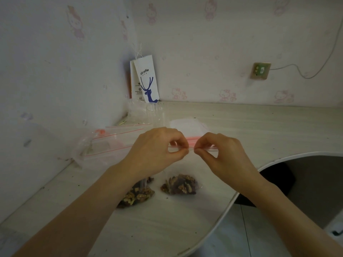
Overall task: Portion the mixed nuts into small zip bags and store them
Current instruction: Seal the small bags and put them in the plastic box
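Small zip bag (191, 149): mid-frame, held up by its top strip above the desk (259, 127). Mixed nuts (179, 185) sit bunched in its bottom. Cannot tell whether the bottom rests on the desk or hangs free.

Left hand (157, 151): thumb and forefinger pinch the strip from the 9 o'clock side. Right hand (222, 153): same pinch from 3 o'clock. The fingertips almost meet at the strip's middle. Looks like the zip is being pressed shut, one portion nearly done.

Second filled bag (138, 194): on the desk at 8 o'clock of the held one, partly under the left forearm.

Stack of empty bags (187, 126): at 12 o'clock, behind the hands. Loose empty bags (111, 143) at 9 to 10 o'clock. Paper coffee bag (146, 78) upright in the wall corner, 11 o'clock.

Risks, as judged:
- Pinches sit at the middle only, so the strip ends may stay unsealed and nuts could leak in storage.
- A crumb in the track would keep the zip from closing.
- Left forearm could drag or crush the second bag.
- The desk's curved edge lies near at 4 o'clock, so a slipped bag could go over.
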